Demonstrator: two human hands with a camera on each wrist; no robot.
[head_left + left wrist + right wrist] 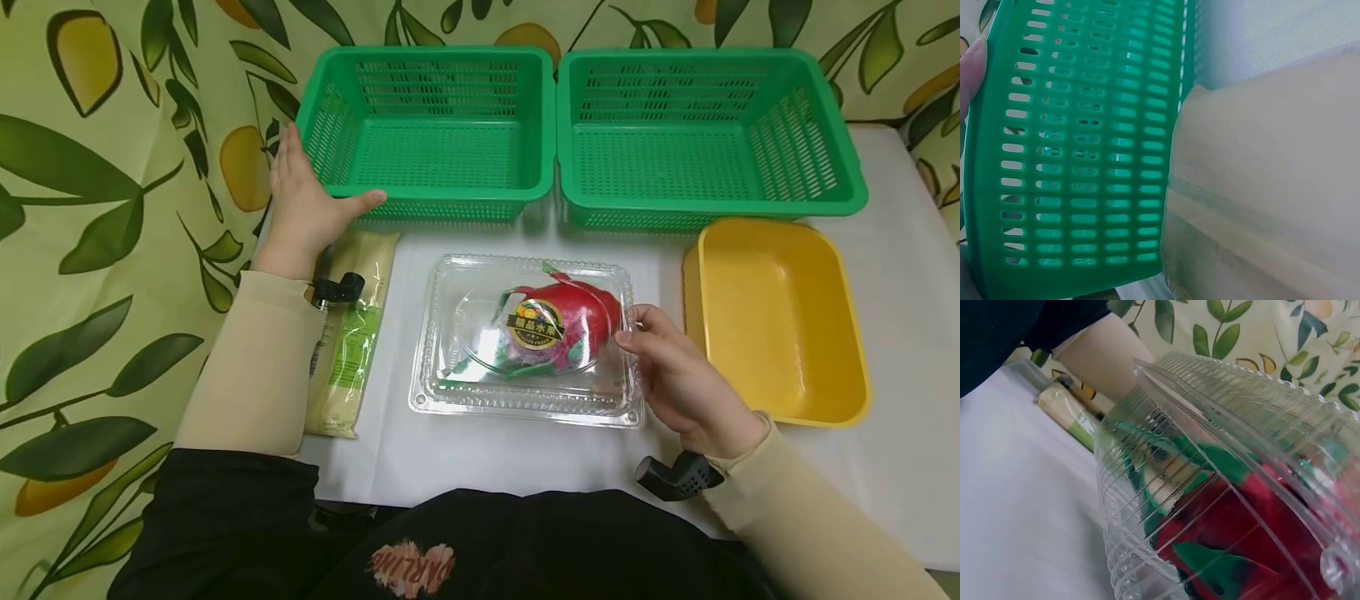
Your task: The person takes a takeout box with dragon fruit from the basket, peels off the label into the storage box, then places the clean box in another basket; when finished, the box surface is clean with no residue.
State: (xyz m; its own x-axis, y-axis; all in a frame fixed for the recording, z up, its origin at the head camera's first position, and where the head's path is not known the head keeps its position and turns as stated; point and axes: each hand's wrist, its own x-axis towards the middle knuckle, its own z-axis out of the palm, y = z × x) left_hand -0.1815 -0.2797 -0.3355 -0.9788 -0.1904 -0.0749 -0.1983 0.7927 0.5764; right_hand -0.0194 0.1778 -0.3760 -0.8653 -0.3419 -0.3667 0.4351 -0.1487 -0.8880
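A clear lidded plastic box [525, 410] lies on the white table in the head view, with a red dragon fruit [592, 321] inside and a round black-and-gold label on its lid. My right hand [686, 379] grips the box's right edge between thumb and fingers. In the right wrist view, the ribbed box [1122, 550] appears close up and tilted, the fruit [1222, 519] showing through. My left hand [311, 204] rests at the near left corner of the left green basket [450, 200], thumb along the front rim, fingers extended by its side.
A second green basket [712, 208] stands beside the first at the back. A yellow bin [780, 325] is on the right. Under my left forearm lies a beige packet with a green label [356, 350]. Leaf-patterned cloth [150, 333] borders the left and back.
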